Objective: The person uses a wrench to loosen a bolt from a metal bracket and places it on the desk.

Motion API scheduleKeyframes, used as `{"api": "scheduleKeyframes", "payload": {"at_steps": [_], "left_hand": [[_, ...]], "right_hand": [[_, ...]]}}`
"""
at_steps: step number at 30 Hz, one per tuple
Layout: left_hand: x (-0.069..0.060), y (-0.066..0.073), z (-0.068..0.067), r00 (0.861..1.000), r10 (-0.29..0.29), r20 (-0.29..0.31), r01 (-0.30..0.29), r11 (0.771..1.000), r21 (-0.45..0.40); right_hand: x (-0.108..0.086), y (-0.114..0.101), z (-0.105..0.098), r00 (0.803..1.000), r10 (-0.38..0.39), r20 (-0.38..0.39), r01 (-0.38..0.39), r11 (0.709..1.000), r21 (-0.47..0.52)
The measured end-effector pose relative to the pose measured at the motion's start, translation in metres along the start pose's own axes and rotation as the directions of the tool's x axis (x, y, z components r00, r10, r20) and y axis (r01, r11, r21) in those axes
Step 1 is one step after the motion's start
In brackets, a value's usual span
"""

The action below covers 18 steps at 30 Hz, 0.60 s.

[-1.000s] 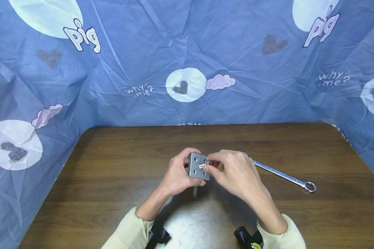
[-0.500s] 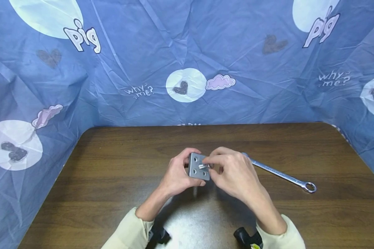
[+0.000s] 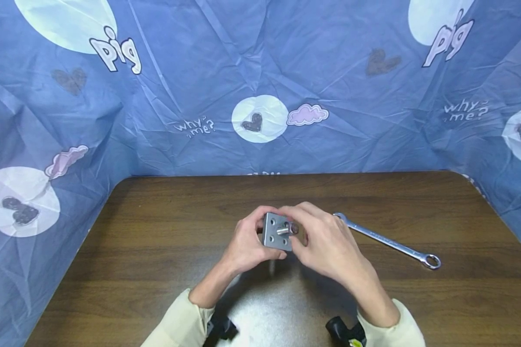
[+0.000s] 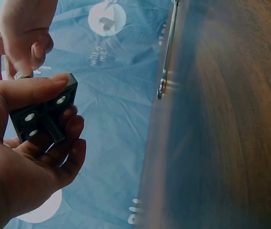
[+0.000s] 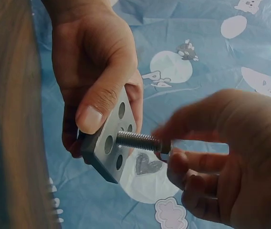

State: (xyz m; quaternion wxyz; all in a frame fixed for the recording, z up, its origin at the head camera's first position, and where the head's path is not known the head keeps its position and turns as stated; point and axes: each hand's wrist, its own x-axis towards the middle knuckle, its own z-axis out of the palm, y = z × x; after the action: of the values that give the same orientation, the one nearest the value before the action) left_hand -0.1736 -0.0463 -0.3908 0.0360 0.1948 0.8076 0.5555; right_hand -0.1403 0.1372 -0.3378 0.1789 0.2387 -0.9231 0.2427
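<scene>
A grey metal block (image 3: 277, 232) with several holes is gripped by my left hand (image 3: 247, 241), fingers behind it and thumb along its near edge. A hex bolt (image 3: 284, 230) runs through its middle hole; in the left wrist view the threaded end (image 4: 54, 131) sticks out of the far face. In the right wrist view a length of thread (image 5: 138, 140) shows between the block and the bolt's head. My right hand (image 3: 330, 241) curls its thumb and fingers round the head. Blur hides how firmly they touch it.
A combination wrench (image 3: 388, 241) lies on the brown wooden table (image 3: 134, 231), right of the hands. A blue printed cloth (image 3: 191, 86) hangs behind the table and along its sides.
My right hand's fingers have shifted round the bolt head, the index finger moving up toward the block's top edge, so the head now shows. My left hand and the block stay put.
</scene>
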Motion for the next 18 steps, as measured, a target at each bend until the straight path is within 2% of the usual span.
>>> {"api": "scheduleKeyframes", "payload": {"at_steps": [4, 9, 14, 18], "left_hand": [[0.0001, -0.0004, 0.0001, 1.000, 0.003, -0.005, -0.003, 1.000, 0.018], [0.0000, -0.0007, 0.0002, 1.000, -0.001, -0.002, 0.002, 1.000, 0.026], [-0.0001, -0.0003, 0.0001, 1.000, -0.003, -0.001, 0.003, 1.000, 0.025], [-0.0004, -0.0002, 0.0001, 1.000, -0.004, 0.001, 0.004, 1.000, 0.026]], "right_hand": [[0.0007, -0.0002, -0.0025, 0.992, 0.122, 0.032, -0.122, 0.993, 0.005], [0.0025, -0.0008, -0.0028, 0.965, 0.255, 0.065, -0.252, 0.966, -0.055], [0.0034, -0.0019, -0.0022, 0.951, 0.296, 0.090, -0.288, 0.953, -0.096], [0.0029, -0.0025, -0.0026, 0.952, 0.292, 0.090, -0.284, 0.955, -0.087]]}}
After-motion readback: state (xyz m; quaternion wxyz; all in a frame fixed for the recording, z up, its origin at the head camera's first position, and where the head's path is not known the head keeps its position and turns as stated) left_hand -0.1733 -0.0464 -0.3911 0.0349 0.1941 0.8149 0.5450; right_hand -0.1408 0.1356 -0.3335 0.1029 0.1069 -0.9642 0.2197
